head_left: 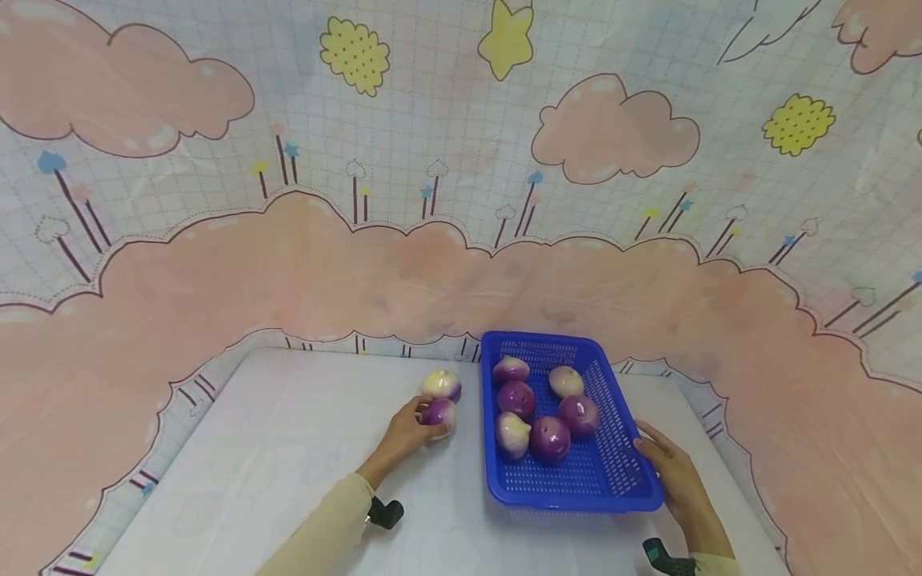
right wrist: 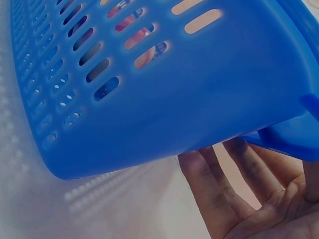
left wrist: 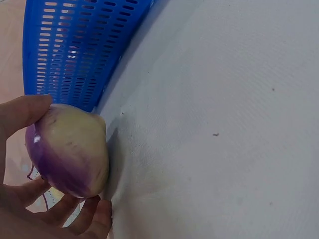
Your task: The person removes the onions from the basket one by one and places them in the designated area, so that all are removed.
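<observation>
My left hand [head_left: 406, 433] grips a purple and white onion [head_left: 441, 412] on the white table, left of the basket. In the left wrist view, the thumb lies on one side of this onion and the fingers curl round the other. Just behind it sits another onion [head_left: 441, 383], mostly pale with purple at one side. My right hand [head_left: 677, 477] holds the right rim of a blue plastic basket [head_left: 569, 502]. Seen from the right wrist, its fingers [right wrist: 204, 184] reach under the rim to the outer wall. Several purple and pale onions [head_left: 551, 438] lie inside the basket.
The white table [head_left: 288, 448] extends left of the basket and in front of it. Behind the table hangs a patterned cloth [head_left: 403, 280] with pink clouds, which also runs down along both sides. Dark wrist devices [head_left: 386, 513] sit by both sleeves.
</observation>
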Demonstrator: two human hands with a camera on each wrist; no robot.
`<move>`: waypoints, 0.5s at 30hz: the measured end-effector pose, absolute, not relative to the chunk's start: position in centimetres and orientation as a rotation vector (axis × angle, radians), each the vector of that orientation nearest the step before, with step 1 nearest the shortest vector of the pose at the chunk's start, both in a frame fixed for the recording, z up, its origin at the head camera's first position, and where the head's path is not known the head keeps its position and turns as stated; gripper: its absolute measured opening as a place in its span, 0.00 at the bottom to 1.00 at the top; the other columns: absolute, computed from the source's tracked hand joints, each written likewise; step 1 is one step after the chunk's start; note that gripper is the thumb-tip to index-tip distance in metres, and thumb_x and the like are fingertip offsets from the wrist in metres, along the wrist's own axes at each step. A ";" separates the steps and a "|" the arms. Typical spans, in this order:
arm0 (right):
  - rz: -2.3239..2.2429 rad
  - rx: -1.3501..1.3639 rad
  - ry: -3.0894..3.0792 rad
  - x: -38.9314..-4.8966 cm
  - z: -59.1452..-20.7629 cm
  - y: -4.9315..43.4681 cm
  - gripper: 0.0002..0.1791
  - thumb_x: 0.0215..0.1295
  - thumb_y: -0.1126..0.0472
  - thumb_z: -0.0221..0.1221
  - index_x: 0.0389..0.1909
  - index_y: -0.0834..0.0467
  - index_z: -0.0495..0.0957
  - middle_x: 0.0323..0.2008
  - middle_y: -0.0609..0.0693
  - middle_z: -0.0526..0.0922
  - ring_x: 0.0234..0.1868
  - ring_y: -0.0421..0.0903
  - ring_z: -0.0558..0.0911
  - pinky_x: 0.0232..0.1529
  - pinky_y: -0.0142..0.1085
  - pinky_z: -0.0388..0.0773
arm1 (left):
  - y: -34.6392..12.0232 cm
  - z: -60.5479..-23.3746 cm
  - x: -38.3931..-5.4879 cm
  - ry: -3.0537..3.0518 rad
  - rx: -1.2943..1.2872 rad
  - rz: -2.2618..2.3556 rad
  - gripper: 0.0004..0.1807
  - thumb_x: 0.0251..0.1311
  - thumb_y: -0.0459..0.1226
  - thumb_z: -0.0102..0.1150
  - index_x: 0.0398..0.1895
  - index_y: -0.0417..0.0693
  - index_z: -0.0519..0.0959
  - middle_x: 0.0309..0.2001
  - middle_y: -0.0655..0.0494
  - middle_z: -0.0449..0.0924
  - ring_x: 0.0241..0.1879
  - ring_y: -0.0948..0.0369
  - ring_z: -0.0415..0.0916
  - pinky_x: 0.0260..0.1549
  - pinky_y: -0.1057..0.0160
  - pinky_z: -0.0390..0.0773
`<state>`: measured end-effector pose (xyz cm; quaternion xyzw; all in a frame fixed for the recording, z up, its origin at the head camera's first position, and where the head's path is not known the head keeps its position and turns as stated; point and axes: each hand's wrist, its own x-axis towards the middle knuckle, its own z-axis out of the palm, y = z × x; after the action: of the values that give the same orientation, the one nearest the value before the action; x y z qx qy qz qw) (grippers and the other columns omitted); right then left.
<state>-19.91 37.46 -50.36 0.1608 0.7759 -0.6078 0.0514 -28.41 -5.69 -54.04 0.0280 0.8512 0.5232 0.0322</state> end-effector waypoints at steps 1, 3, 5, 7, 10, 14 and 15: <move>-1.850 0.489 2.362 -19.9 -50.3 37.4 0.39 0.69 0.39 0.55 0.76 0.47 0.55 0.74 0.63 0.60 0.58 0.44 0.79 0.55 0.46 0.82 | -5.7 -54.0 -28.4 2.624 0.088 1.608 0.36 0.46 0.40 0.74 0.59 0.37 0.71 0.54 0.39 0.78 0.51 0.48 0.77 0.48 0.51 0.81; -1.853 0.488 2.363 -20.0 -50.3 37.4 0.39 0.69 0.39 0.55 0.76 0.47 0.55 0.74 0.63 0.60 0.57 0.44 0.79 0.55 0.46 0.82 | -5.7 -53.9 -28.3 2.622 0.085 1.602 0.36 0.48 0.41 0.74 0.60 0.36 0.71 0.55 0.38 0.78 0.53 0.46 0.77 0.49 0.50 0.81; -1.852 0.487 2.364 -20.0 -50.3 37.4 0.39 0.69 0.39 0.55 0.76 0.47 0.55 0.74 0.63 0.60 0.58 0.44 0.79 0.56 0.45 0.81 | -5.8 -53.9 -28.3 2.615 0.082 1.601 0.36 0.49 0.41 0.73 0.60 0.36 0.71 0.56 0.38 0.77 0.54 0.45 0.77 0.49 0.49 0.81; -1.850 0.486 2.365 -20.0 -50.3 37.4 0.39 0.69 0.39 0.55 0.76 0.47 0.54 0.74 0.63 0.60 0.58 0.45 0.79 0.56 0.45 0.81 | -5.9 -53.8 -28.2 2.614 0.076 1.596 0.35 0.49 0.41 0.72 0.60 0.37 0.71 0.56 0.37 0.76 0.55 0.44 0.76 0.50 0.48 0.81; -1.847 0.479 2.370 -19.9 -50.3 37.4 0.40 0.69 0.39 0.55 0.77 0.47 0.54 0.74 0.63 0.60 0.59 0.46 0.78 0.56 0.45 0.81 | -5.9 -53.8 -28.1 2.620 0.063 1.587 0.35 0.47 0.40 0.72 0.60 0.38 0.71 0.57 0.36 0.76 0.57 0.42 0.74 0.52 0.46 0.79; -1.846 0.478 2.371 -19.9 -50.3 37.3 0.40 0.69 0.39 0.54 0.77 0.47 0.54 0.73 0.63 0.61 0.59 0.47 0.78 0.55 0.46 0.82 | -6.0 -53.7 -27.9 2.640 0.054 1.567 0.35 0.48 0.41 0.71 0.60 0.38 0.72 0.57 0.35 0.76 0.57 0.40 0.74 0.54 0.44 0.78; -1.847 0.476 2.369 -19.8 -50.3 37.3 0.40 0.69 0.39 0.54 0.77 0.47 0.54 0.73 0.63 0.61 0.59 0.47 0.78 0.56 0.46 0.81 | -6.0 -53.7 -27.9 2.643 0.055 1.565 0.35 0.48 0.41 0.71 0.60 0.38 0.72 0.57 0.35 0.76 0.57 0.40 0.74 0.54 0.44 0.78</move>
<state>-19.83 37.30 -50.27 0.1563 0.7780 -0.6065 0.0502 -27.90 -6.02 -53.73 0.0178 0.8598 0.5090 0.0348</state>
